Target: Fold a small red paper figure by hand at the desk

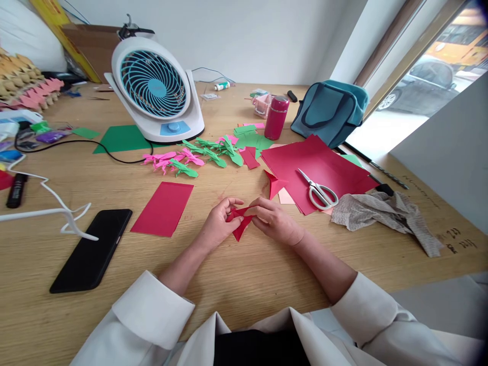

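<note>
Between my two hands, just above the middle of the table, is a small red folded paper (239, 232) with a point hanging down. My left hand (222, 219) pinches its left side between thumb and fingers. The fingers of my right hand (273, 219) close on its right side and hide part of it. Just beyond my right hand stands another red folded paper piece (273, 185). A red paper rectangle (163, 208) lies flat to the left of my left hand. Larger red sheets (297, 152) are stacked at the right, with white-handled scissors (319, 193) on top.
Pink and green folded paper figures (213, 153) lie beyond my hands, in front of a white fan (156, 86). A black phone (91, 254) is at the left under a white cable. Rightward are a red flask (277, 118), a blue bag (331, 112) and a crumpled cloth (377, 211).
</note>
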Tool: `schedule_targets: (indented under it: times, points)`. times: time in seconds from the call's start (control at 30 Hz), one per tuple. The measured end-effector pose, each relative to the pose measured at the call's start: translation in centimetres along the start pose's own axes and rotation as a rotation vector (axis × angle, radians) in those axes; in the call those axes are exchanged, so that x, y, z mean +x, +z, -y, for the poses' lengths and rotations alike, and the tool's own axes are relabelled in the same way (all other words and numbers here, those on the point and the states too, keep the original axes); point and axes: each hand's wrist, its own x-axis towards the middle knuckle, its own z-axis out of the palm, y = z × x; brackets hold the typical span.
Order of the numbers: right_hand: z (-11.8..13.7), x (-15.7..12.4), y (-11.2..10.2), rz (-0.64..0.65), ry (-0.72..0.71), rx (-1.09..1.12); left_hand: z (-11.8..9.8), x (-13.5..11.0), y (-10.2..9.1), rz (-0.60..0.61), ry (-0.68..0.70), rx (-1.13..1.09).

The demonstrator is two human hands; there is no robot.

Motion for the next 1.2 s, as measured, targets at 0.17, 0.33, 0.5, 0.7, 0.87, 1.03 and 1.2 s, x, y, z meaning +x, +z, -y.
schedule_targets:
  times: [0.17,0.33,0.5,0.7,0.87,1.03,1.2]
  points:
    - [-0.5,-0.1,0.0,0.012,0.042,0.180,-0.2,-0.1,-0.1,0.106,-0.068,-0.074]
    - [-0.9,-0.3,-0.2,0.048,0.071,0.258,-0.4,-0.3,0.0,0.170,-0.121,-0.158]
    - [-0.9,-0.2,-0.8,0.112,0.092,0.268,0.2,-0.3,0.1,0.185,-0.123,-0.054]
    - [-1.2,-0.4,-1.3,0.131,0.140,0.300,-0.1,-0.3,0.0,0.158,-0.077,0.108]
    - [-1.5,-0.4,-1.4,0.111,0.154,0.299,-0.9,-0.5,0.2,0.107,0.078,0.289]
    - [-1.4,-0.4,-1.1,0.102,0.155,0.283,-0.6,-1.0,0.8,-0.005,0.348,0.638]
    - [-0.9,-0.2,-1.3,0.101,0.188,0.333,-0.3,-1.3,0.8,-0.030,0.537,0.788]
